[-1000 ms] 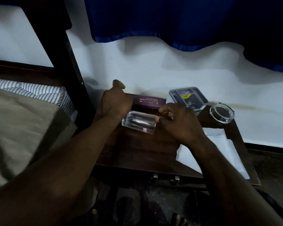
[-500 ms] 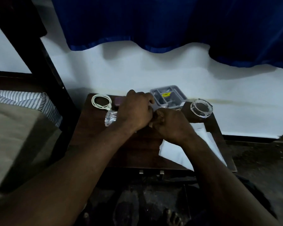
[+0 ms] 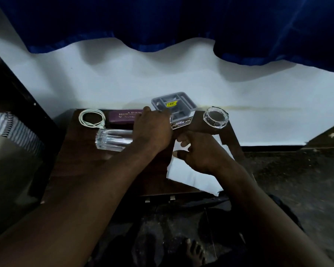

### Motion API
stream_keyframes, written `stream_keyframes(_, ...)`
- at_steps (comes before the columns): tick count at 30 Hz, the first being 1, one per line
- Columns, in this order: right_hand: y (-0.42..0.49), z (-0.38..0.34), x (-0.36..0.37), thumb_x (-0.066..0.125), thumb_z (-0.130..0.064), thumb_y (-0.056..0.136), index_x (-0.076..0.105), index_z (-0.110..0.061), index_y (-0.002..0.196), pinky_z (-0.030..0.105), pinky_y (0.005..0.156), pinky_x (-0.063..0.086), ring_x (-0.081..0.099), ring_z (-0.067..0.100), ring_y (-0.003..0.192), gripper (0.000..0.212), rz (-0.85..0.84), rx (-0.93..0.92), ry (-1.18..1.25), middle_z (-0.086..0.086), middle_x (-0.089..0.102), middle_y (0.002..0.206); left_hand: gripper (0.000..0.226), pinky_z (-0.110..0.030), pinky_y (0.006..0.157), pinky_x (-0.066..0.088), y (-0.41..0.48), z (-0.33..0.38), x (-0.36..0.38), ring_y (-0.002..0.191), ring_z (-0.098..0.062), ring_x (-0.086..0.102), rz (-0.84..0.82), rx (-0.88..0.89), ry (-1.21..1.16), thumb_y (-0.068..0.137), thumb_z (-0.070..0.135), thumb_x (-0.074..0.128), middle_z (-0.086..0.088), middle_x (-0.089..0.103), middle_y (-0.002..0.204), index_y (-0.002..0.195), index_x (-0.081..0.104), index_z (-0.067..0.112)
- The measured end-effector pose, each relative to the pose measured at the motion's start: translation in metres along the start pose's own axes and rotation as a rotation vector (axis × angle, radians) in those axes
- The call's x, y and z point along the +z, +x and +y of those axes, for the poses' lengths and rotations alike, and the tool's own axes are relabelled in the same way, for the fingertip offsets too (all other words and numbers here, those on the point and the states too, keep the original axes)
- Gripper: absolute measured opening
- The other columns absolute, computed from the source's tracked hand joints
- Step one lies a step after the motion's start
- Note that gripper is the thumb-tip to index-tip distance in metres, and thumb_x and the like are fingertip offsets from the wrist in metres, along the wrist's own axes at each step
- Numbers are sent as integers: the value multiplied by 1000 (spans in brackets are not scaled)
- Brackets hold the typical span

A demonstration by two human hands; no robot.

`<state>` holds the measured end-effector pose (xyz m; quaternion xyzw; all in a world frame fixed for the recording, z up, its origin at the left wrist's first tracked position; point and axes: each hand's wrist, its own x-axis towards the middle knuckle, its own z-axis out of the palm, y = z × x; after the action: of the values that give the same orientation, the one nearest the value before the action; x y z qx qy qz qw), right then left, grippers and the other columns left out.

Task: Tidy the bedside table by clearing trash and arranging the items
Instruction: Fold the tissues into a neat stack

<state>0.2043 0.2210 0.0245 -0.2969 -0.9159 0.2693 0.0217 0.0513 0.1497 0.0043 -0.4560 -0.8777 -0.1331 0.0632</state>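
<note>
On the dark wooden bedside table (image 3: 81,160) a clear glass tumbler (image 3: 112,139) lies on its side. My left hand (image 3: 152,130) rests over the tumbler's right end, fingers reaching toward the grey plastic organiser tray (image 3: 174,105); whether it grips the tumbler I cannot tell. My right hand (image 3: 201,153) hovers over a white sheet of paper (image 3: 191,174), fingers loosely curled, holding nothing. A coiled white cable (image 3: 92,118) and a purple case (image 3: 123,116) lie along the back edge. A clear glass ashtray (image 3: 216,117) sits at the back right.
The table stands against a white wall (image 3: 123,78) under a blue curtain (image 3: 162,22). A bed with a striped pillow (image 3: 14,128) and a dark bedpost (image 3: 17,93) are on the left. Dark floor (image 3: 297,180) lies to the right, my bare foot (image 3: 193,251) below.
The tumbler has gone from held between both hands to lying on the table at the left. My right hand has come off it and opened over the paper. The view has shifted left.
</note>
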Motion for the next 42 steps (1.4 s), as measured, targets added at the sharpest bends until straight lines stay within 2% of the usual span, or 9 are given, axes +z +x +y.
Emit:
stream_keyframes(5,-4,10,-3,81,-42,86,67,-19,124,32,90,51,58,9,89,46,1,0,-2,-1,72,115,40,-43,88,48,17,-2,12,112,-36,55,-64,-43,97,92,27,60,-12,74,111,131,63,21)
stream_keyframes(9,-2,13,-2,81,-42,85,68,-18,122,31,87,50,56,9,86,46,10,4,20,0,72,114,32,-43,90,48,26,0,18,108,-38,59,-53,-44,142,93,25,60,-17,73,109,123,68,16)
stream_keyframes(12,-1,14,-1,82,-42,84,68,-18,121,30,85,50,54,7,80,46,15,10,41,0,71,113,29,-43,88,47,33,-3,22,102,-38,60,-30,-15,200,91,18,59,-17,73,103,119,69,15)
stream_keyframes(16,1,13,-1,83,-42,83,69,-20,121,34,91,53,56,9,86,46,14,30,68,-2,72,111,27,-46,87,46,39,-15,21,102,-42,57,-30,-12,195,88,7,60,-21,72,98,113,69,10)
stream_keyframes(22,-1,10,-2,81,-41,85,68,-20,121,36,93,53,59,12,89,44,-15,41,64,-2,71,109,27,-42,90,43,47,-23,20,108,-34,56,-102,-11,300,86,10,65,-10,73,103,112,71,16)
stream_keyframes(27,-2,10,-2,82,-42,85,67,-20,121,35,94,52,59,13,90,45,-31,55,58,-1,70,112,29,-41,94,42,49,-25,22,109,-31,56,-111,-3,311,88,12,65,-11,72,106,116,71,16)
stream_keyframes(34,-1,8,-1,82,-42,84,68,-20,119,32,91,52,59,12,89,44,-43,59,56,-2,70,111,32,-41,91,44,43,-27,17,106,-32,59,-94,12,276,87,15,66,-10,73,101,118,70,18)
stream_keyframes(37,0,8,0,82,-43,84,67,-20,120,27,85,48,58,11,87,45,-57,52,44,-2,70,110,43,-44,87,45,40,-26,16,102,-37,59,-40,47,220,85,12,64,-15,74,94,128,63,16)
stream_keyframes(42,0,13,-3,83,-42,84,68,-19,119,31,90,52,61,12,88,44,-54,54,59,-1,70,110,55,-44,82,44,34,-25,10,100,-41,56,10,34,154,83,16,60,-16,74,89,138,55,15)
